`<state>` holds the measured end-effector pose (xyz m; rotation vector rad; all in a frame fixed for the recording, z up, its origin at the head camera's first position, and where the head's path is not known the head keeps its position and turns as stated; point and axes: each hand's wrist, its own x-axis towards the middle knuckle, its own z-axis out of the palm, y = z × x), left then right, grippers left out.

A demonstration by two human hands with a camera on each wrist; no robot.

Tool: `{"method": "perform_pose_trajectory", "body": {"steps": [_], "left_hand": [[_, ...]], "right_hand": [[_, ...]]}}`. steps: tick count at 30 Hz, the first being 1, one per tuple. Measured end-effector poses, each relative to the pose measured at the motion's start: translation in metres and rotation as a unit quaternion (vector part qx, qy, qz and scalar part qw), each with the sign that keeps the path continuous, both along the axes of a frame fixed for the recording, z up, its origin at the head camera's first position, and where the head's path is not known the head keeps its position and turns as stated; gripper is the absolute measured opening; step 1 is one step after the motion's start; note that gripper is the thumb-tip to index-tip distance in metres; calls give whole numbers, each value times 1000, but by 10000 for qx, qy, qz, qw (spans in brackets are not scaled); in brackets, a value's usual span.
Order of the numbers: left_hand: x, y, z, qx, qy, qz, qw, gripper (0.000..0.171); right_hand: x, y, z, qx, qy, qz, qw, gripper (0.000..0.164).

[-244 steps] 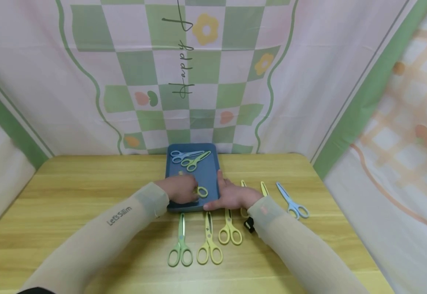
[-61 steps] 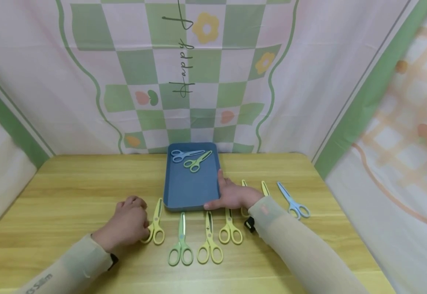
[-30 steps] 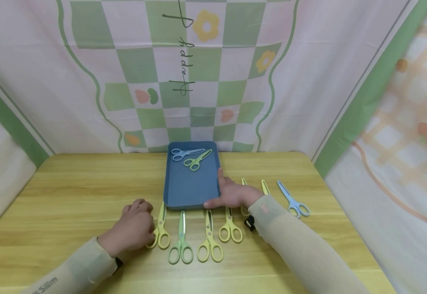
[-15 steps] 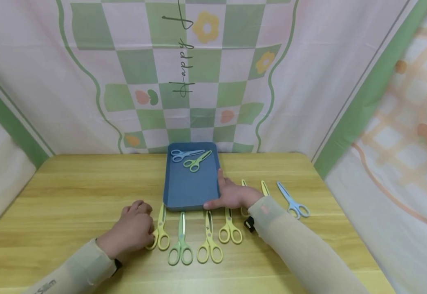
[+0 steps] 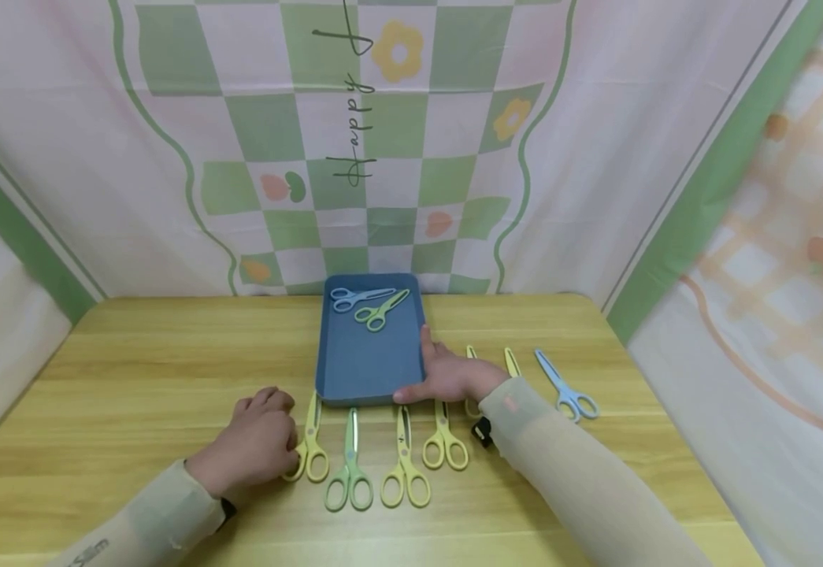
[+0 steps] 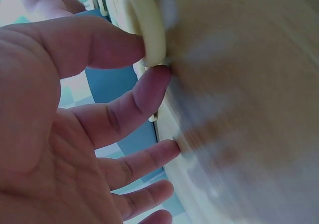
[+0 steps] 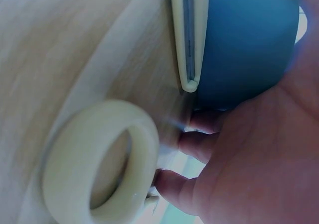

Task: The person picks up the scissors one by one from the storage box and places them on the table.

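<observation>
My left hand (image 5: 258,441) pinches a handle loop of the leftmost yellow scissors (image 5: 310,433) between thumb and index finger. In the left wrist view that yellow loop (image 6: 154,30) meets the thumb tip, while the other fingers are spread near the tabletop. The scissors lie on the table, blade tip at the blue tray's front left corner. My right hand (image 5: 446,376) rests against the front right corner of the tray (image 5: 368,362), thumb along the front rim. Inside the tray lie blue scissors (image 5: 361,298) and light green scissors (image 5: 385,307), both toward the back.
Along the tray's front lie green scissors (image 5: 350,457) and two yellow scissors, one nearer the middle (image 5: 403,453) and one by the right wrist (image 5: 442,431). Right of the forearm are blue scissors (image 5: 560,386) and partly hidden yellow scissors (image 5: 512,361). A patterned curtain (image 5: 397,157) hangs behind.
Earlier my left hand was inside the tray at yellow-handled scissors. Now it is on the table, where the yellow scissors have shifted slightly right. My right hand has stayed at the tray.
</observation>
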<state>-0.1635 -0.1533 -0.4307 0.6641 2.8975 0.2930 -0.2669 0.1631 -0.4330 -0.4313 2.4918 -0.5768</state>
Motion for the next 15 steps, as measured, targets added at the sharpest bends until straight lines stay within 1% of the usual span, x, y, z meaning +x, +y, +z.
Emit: {"method": "perform_pose_trajectory", "body": {"steps": [4,10,15], "left_hand": [[1,0,1,14,-64,8,10000,26],[1,0,5,132,-258,73,9996,28],[0,-1,5,100,-253,91,9996,33]], "right_hand": [[-2,0,-3,12,4,-8,10000,138],[-1,0,-3,-44,8,-21,10000,137],[0,0,-2,24,23,-16,10000,137]]}}
